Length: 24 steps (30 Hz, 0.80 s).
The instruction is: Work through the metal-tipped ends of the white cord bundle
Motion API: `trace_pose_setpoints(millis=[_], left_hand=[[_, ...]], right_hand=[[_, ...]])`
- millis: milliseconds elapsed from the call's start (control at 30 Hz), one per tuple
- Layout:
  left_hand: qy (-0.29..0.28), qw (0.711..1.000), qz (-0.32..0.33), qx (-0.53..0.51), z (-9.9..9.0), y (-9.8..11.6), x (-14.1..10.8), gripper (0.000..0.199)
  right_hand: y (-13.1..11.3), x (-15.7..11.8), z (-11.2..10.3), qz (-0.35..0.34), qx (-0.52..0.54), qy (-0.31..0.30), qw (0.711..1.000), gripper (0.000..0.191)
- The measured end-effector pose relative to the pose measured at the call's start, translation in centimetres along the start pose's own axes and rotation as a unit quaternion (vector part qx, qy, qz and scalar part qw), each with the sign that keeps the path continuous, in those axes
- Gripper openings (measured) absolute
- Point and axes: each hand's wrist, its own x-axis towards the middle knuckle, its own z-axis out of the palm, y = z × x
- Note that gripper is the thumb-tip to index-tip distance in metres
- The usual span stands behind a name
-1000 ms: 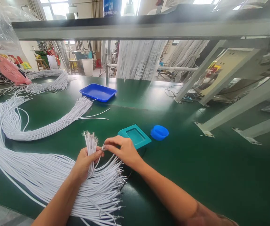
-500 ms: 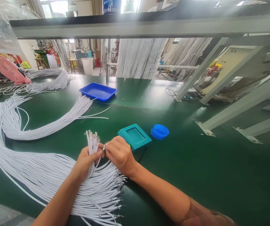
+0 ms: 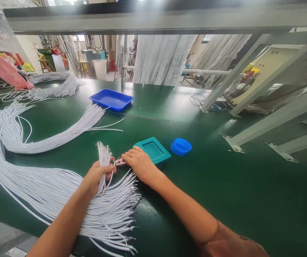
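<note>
Here the left hand (image 3: 97, 175) is closed around an upright bunch of white cords (image 3: 104, 157), tips fanned upward for easy picking, while the right hand (image 3: 138, 164) beside it pinches one cord's end, the teal tray (image 3: 153, 150) just beyond its knuckles.

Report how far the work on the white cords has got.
Done: unclear; a curved bundle of white cords lies apart. In hand: left hand grips upright metal-tipped white cords; right hand pinches one tip. Left: a fanned pile of white cords under the forearms.
</note>
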Motion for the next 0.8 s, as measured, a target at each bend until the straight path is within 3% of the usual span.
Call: trace_pose_setpoints(millis=[200, 367, 433, 533, 600, 800], left_hand=[[0.006, 1.000, -0.024, 0.011, 0.0, -0.2, 0.6, 0.033], [0.002, 0.999, -0.032, 0.005, 0.0, -0.4, 0.8, 0.029], [0.009, 1.000, -0.027, 0.004, 0.0, -0.4, 0.8, 0.029], [0.019, 1.000, -0.022, 0.011, 0.0, -0.4, 0.9, 0.030], [0.019, 0.999, -0.025, 0.015, 0.0, -0.4, 0.9, 0.030], [0.023, 1.000, -0.014, 0.007, -0.3, -0.1, 0.3, 0.036]], right_hand=[[-0.2, 0.0, 0.1, -0.040, -0.042, -0.001, 0.998, 0.016], [0.3, -0.2, -0.3, -0.028, -0.003, 0.003, 1.000, 0.013], [0.8, -0.2, -0.4, 0.011, 0.007, 0.045, 0.999, 0.020], [1.6, -0.3, 0.1, 0.137, -0.016, 0.120, 0.983, 0.038], [2.0, -0.4, 0.6, 0.190, -0.029, 0.124, 0.973, 0.040], [2.3, -0.4, 1.0, 0.218, 0.002, 0.100, 0.971, 0.039]])
